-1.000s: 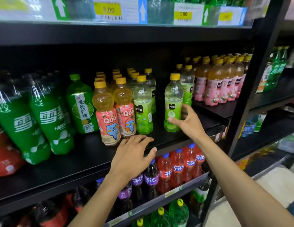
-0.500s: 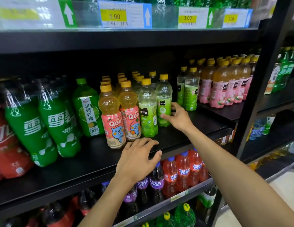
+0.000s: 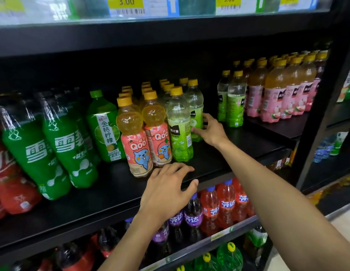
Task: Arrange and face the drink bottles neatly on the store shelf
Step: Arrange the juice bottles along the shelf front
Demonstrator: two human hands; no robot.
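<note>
On the black middle shelf (image 3: pixel 238 145) stand rows of yellow-capped drink bottles. My right hand (image 3: pixel 210 129) grips a clear green-label bottle (image 3: pixel 195 108), which stands just behind and right of the front green-label bottle (image 3: pixel 179 126). Two orange Qoo bottles (image 3: pixel 137 141) stand at the front to their left. My left hand (image 3: pixel 169 189) rests on the shelf's front edge, fingers loosely spread, holding nothing.
Big green soda bottles (image 3: pixel 70 145) and red cola bottles (image 3: pixel 8 173) fill the shelf's left. Two more green-label bottles (image 3: pixel 231 100) and pink-label juice bottles (image 3: pixel 277 94) stand at the right. Purple and red sodas (image 3: pixel 211 208) sit below. A black upright post (image 3: pixel 322 114) bounds the shelf.
My right hand has slid the green-label bottle leftward from its open spot on the shelf until it stands behind the front green-label bottle. My left hand has stayed on the shelf edge.
</note>
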